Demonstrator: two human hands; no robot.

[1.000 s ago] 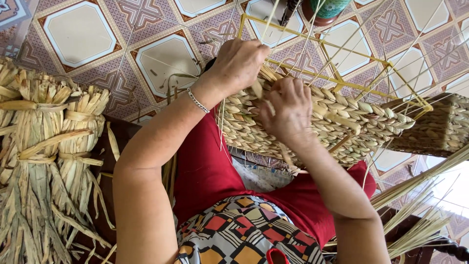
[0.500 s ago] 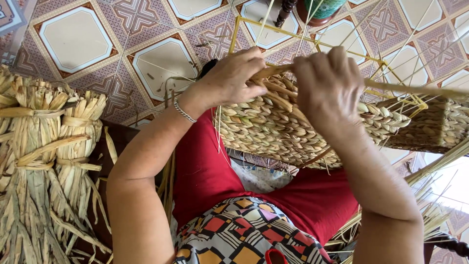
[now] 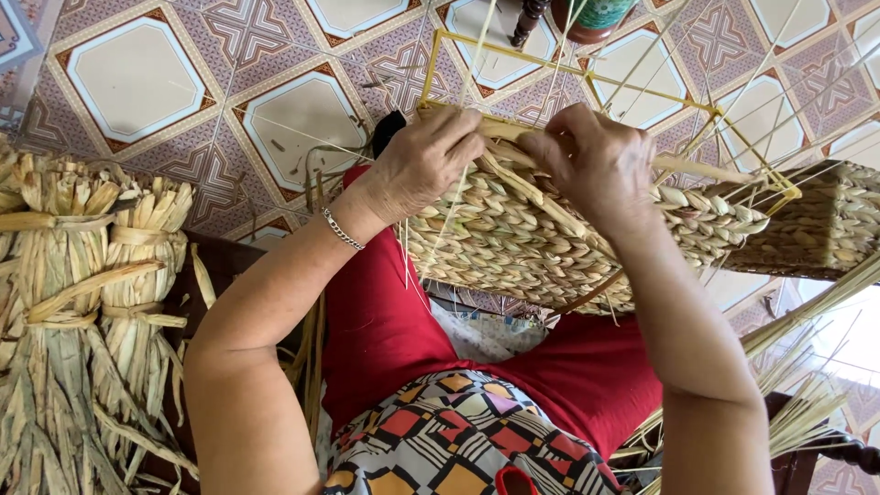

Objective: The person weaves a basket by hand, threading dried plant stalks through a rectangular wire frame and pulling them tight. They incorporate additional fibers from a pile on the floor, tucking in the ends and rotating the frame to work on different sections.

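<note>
A half-woven straw basket (image 3: 513, 247) rests on my lap, built on a yellow wire frame (image 3: 642, 92). My left hand (image 3: 423, 163), with a silver bracelet at the wrist, presses on the basket's upper left edge at the frame bar. My right hand (image 3: 596, 160) pinches a flat dried straw strand (image 3: 697, 168) that runs right along the basket's top row. Both hands meet at the top rim. Thin pale fibres stand up from the weave across the frame.
Bundles of dried straw (image 3: 82, 302) lie at my left. More loose stalks (image 3: 807, 367) fan out at the lower right. A finished woven basket (image 3: 825, 225) sits at the right. Patterned floor tiles (image 3: 137, 82) lie beyond, with a dark furniture leg (image 3: 530, 20) and a green pot (image 3: 600, 14).
My right hand rose from the basket's side to its top rim and pulled a straw strand rightward. My left hand stayed on the upper left edge.
</note>
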